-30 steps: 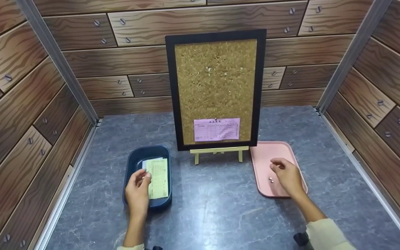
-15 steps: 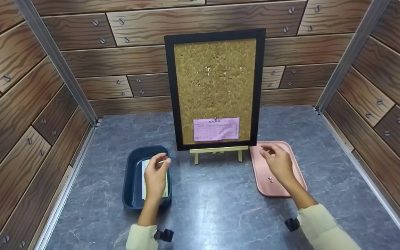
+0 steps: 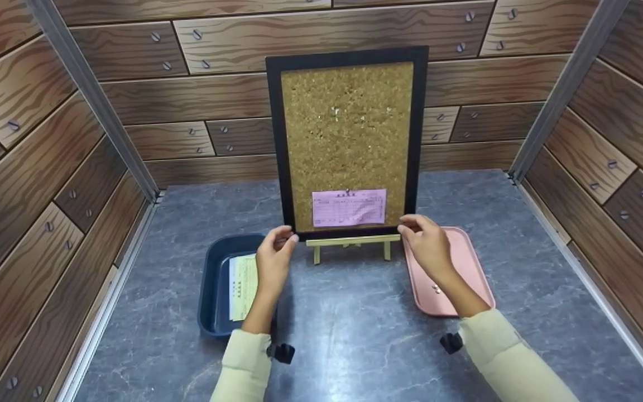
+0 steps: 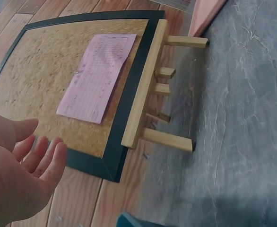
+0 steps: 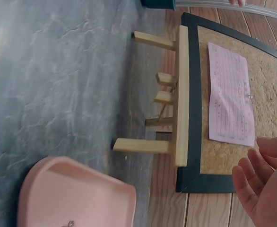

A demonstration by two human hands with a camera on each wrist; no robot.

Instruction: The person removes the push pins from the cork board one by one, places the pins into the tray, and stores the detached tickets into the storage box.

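Note:
A pink printed slip (image 3: 348, 209) is pinned low on a black-framed cork board (image 3: 349, 134), which stands on a small wooden easel (image 3: 352, 241). My left hand (image 3: 273, 262) is at the board's lower left corner, its fingers loosely bent and nothing between them. At the lower right corner is my right hand (image 3: 428, 249), also empty, thumb apart from the fingers. Both wrist views show relaxed fingers of the left hand (image 4: 25, 172) and right hand (image 5: 266, 179) beside the frame; whether they touch it I cannot tell.
Left of the easel, a dark blue tray (image 3: 205, 290) holds green and white slips (image 3: 241, 290), partly behind my left forearm. A pink tray (image 3: 475, 268) with a few small metallic pins (image 3: 436, 288) lies to the right. Wood-patterned walls surround the table.
My left hand has moved from over the blue tray up and right to the board's corner. My right hand has moved left and up from the pink tray towards the opposite corner.

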